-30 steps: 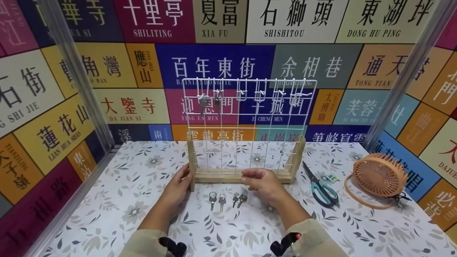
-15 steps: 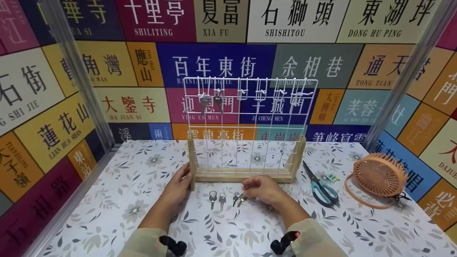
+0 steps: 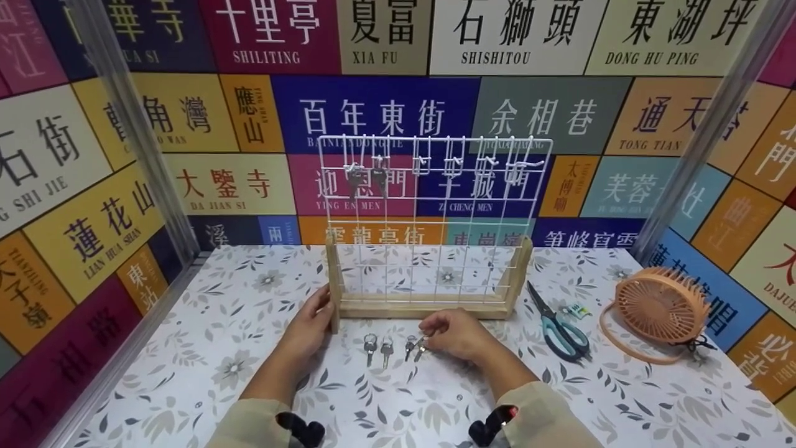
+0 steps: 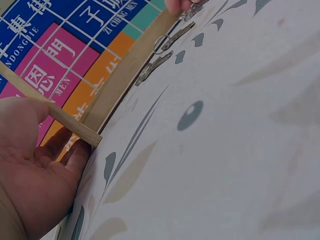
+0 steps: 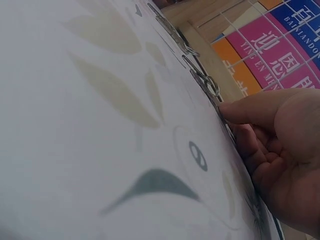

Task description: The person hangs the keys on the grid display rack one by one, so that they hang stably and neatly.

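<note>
A white wire grid rack (image 3: 429,222) stands upright in a wooden base (image 3: 423,310), with small white hooks along its top. Keys (image 3: 353,177) hang from the two leftmost hooks. My left hand (image 3: 311,317) holds the left wooden post (image 4: 75,125), thumb on one side and fingers on the other. Before the base lie several keys with rings, among them a left key (image 3: 370,350) and a second key (image 3: 387,353). My right hand (image 3: 459,336) pinches the rightmost key (image 3: 420,350) at the tabletop; its ring is hidden behind the fingers.
Scissors (image 3: 558,330) with teal handles lie right of the rack, beside a small green packet (image 3: 577,310). An orange fan (image 3: 662,311) stands farther right. A floral cloth (image 3: 249,367) covers the table, and sign-patterned walls enclose it behind and at the sides.
My right hand has come down from the rack's wooden base toward me and now takes the rightmost key between thumb and fingers. The left hand stays on the post.
</note>
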The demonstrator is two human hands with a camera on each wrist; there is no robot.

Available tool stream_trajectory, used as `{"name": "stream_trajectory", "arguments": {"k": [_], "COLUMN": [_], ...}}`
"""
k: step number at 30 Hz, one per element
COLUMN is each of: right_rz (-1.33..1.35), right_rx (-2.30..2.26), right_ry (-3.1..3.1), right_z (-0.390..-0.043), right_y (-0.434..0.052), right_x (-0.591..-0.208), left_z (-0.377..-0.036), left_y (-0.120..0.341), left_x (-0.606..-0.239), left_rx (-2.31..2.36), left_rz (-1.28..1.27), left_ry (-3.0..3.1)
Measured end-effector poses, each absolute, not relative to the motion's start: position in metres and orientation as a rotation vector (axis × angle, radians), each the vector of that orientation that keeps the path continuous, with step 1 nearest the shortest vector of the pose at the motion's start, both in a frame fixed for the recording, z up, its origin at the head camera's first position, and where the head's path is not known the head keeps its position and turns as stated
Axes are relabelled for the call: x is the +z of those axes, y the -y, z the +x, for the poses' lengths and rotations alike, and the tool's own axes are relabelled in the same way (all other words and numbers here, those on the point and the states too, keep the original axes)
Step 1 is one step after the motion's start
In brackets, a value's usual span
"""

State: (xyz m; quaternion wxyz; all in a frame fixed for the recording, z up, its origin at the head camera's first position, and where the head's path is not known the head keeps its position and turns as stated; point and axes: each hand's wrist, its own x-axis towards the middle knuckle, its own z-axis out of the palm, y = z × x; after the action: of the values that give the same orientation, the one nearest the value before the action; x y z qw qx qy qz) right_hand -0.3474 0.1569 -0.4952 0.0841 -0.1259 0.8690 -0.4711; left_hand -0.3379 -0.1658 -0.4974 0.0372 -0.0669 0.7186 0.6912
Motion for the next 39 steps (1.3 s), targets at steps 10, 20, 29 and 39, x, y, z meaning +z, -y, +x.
{"name": "stream_trajectory", "arguments": {"k": [10,20,29,39], "right_rz": [-0.410,-0.385,-0.376,-0.439], "right_rx": [-1.389,-1.420,-1.742,-2.345], "right_ry": [-2.609,-2.601,-2.482,-2.236], "right_z": [-0.350,-0.349,-0.345,-0.320], "right_y": [-0.157,-0.160,-0.163,-0.143], "right_x": [-0.493,-0.494,-0.452,-0.378], "left_z": [-0.339,-0.339,-0.339,-0.337], "left_y": [0.168,0.168,0.168,0.166], "left_x": [-0.497,-0.496,-0.494,-0.496], "left_rx": [2.055,2.070,2.053,2.109], "left_rz": [-0.184,-0.221,-0.223,-0.170], "left_ry": [-2.283,-2.243,-2.260,-2.220]}}
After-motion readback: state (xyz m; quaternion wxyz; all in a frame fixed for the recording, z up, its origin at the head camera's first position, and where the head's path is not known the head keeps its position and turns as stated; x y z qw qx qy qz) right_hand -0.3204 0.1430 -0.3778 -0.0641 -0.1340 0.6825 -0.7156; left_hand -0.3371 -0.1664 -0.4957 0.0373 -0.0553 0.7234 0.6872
